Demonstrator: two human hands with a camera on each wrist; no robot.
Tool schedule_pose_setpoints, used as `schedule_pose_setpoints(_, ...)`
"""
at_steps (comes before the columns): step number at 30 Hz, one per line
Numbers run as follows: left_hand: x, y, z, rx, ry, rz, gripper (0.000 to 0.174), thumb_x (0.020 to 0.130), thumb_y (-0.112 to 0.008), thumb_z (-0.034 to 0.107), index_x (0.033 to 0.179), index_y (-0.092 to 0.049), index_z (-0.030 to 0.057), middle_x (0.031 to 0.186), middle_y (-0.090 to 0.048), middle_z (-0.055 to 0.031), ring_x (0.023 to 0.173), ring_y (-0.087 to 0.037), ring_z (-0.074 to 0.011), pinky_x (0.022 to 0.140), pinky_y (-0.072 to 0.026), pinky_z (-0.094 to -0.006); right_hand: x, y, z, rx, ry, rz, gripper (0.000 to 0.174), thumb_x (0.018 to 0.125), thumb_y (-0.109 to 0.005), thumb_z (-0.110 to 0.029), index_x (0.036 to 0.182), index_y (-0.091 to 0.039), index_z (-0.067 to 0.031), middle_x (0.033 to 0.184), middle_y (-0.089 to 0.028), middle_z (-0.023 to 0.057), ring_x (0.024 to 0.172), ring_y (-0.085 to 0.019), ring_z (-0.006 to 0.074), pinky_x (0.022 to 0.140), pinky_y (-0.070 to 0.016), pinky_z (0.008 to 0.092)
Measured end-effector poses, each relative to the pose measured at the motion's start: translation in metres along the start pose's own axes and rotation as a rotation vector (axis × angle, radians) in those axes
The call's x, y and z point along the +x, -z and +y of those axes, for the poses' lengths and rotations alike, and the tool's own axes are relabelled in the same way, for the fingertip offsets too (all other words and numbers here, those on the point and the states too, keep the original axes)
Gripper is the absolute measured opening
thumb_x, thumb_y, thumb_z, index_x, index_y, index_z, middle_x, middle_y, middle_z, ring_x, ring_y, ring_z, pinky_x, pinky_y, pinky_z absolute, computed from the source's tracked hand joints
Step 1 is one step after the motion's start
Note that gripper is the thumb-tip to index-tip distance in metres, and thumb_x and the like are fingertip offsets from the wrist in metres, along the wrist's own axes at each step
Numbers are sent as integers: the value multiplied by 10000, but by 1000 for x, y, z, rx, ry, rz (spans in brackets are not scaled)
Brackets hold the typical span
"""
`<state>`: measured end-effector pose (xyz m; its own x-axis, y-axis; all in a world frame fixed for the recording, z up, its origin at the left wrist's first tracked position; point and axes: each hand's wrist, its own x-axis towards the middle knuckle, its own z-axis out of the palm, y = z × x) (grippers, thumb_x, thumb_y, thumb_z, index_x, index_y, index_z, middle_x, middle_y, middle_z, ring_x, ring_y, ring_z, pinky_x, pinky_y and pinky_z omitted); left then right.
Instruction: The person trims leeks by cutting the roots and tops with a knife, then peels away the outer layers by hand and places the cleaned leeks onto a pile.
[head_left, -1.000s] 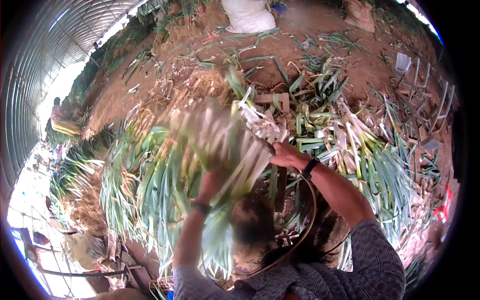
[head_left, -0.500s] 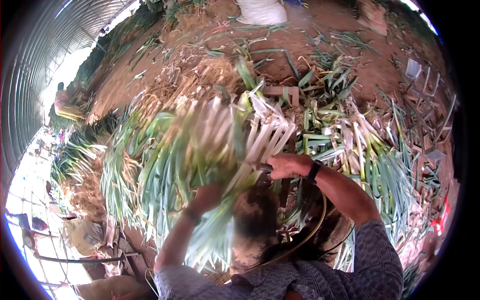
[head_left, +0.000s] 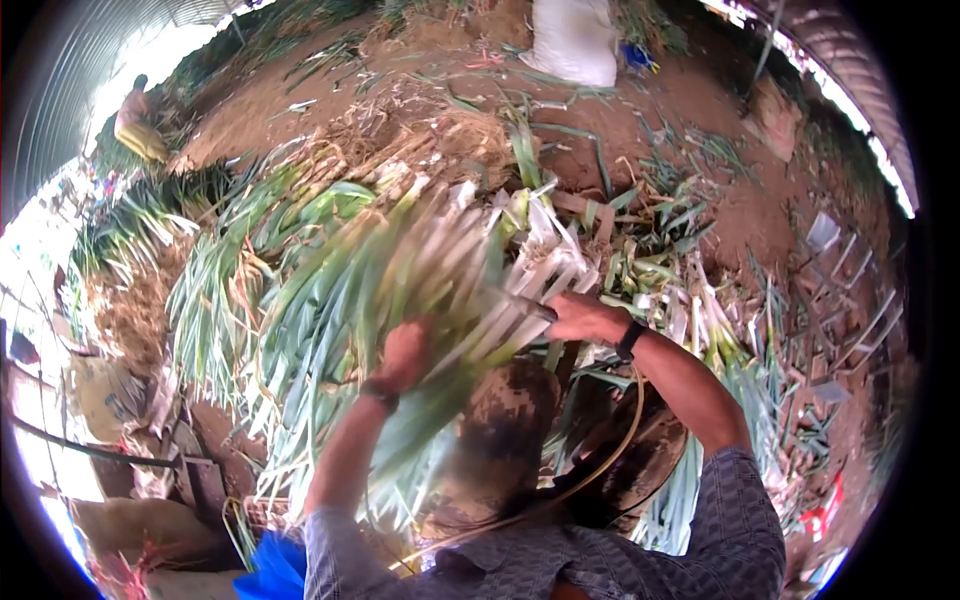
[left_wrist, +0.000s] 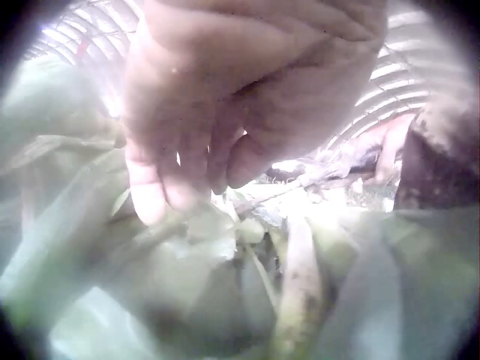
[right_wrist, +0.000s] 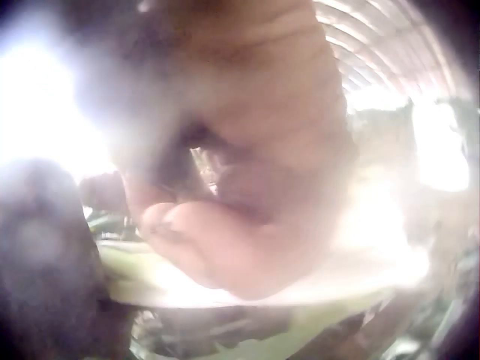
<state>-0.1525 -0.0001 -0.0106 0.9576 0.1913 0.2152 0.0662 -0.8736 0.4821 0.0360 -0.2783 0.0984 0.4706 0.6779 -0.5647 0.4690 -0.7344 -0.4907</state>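
Note:
Leeks (head_left: pixel 320 270) with long green leaves and white stalks lie heaped in front of the person. The left hand (head_left: pixel 407 352) is at the leaves left of centre. In the left wrist view its fingers (left_wrist: pixel 176 176) point down, their tips at the leaves (left_wrist: pixel 217 247). The right hand (head_left: pixel 583 318) grips a knife (head_left: pixel 533 306) by its dark handle, with the blade pointing left over several white stalks (head_left: pixel 553 265). In the right wrist view the fingers are curled just above a pale stalk (right_wrist: pixel 352 283), and the knife is hidden there.
A camouflage-patterned knee (head_left: pixel 505 400) stands close below the hands. More leeks (head_left: pixel 690 320) lie on the right, near a stack of wooden frames (head_left: pixel 845 280). A white sack (head_left: pixel 570 40) stands behind on brown soil. Another person (head_left: pixel 138 120) is at the far left.
The view has swung, so the scene sits lower and further right. The right hand still holds the knife, whose blade now points up-left. The left hand has shifted slightly left along the leaves.

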Motion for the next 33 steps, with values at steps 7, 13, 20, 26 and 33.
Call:
schedule_pose_setpoints(7, 10, -34, -10, 141, -104, 122, 208, 818, -591, 127, 1012, -652, 82, 893, -659, -191, 784, -643, -384, 687, -523, -458, -7, 16, -19, 5, 68, -26, 342, 774, -667, -296, 943, -584, -10, 739, -547, 69, 723, -547, 199, 630, -439, 366)
schedule_pose_setpoints(13, -24, -41, 5, -208, -67, -193, 112, 813, -631, 122, 913, -665, 83, 805, -654, -148, 698, -623, -350, 620, -498, -429, -6, 6, -23, -116, 50, -134, 290, 753, -663, -260, 855, -567, -6, 725, -578, 84, 694, -561, 206, 609, -424, 387)
schedule_pose_setpoints(20, -20, -35, -48, -13, -17, 117, 233, 861, -597, 252, 1034, -677, 117, 887, -688, -172, 838, -667, -366, 721, -540, -447, -3, 6, -25, -214, 49, -99, 319, 768, -620, -210, 1010, -634, -3, 822, -669, 158, 760, -651, 285, 661, -497, 419)
schedule_pose_setpoints(26, -9, -35, -46, 92, 118, -309, 274, 819, -624, 249, 1048, -676, 108, 971, -679, -183, 932, -650, -374, 782, -527, -459, -25, 5, -51, -227, 140, -124, 295, 747, -599, -174, 980, -626, 4, 731, -622, 139, 684, -611, 270, 613, -460, 419)
schedule_pose_setpoints(33, -8, -65, -99, -382, -182, -193, 284, 844, -691, 187, 1064, -668, 10, 941, -679, -134, 864, -650, -244, 786, -518, -379, -33, 8, -81, -295, 150, -117, 280, 725, -614, -164, 931, -612, 26, 688, -593, 180, 631, -582, 276, 597, -441, 443)
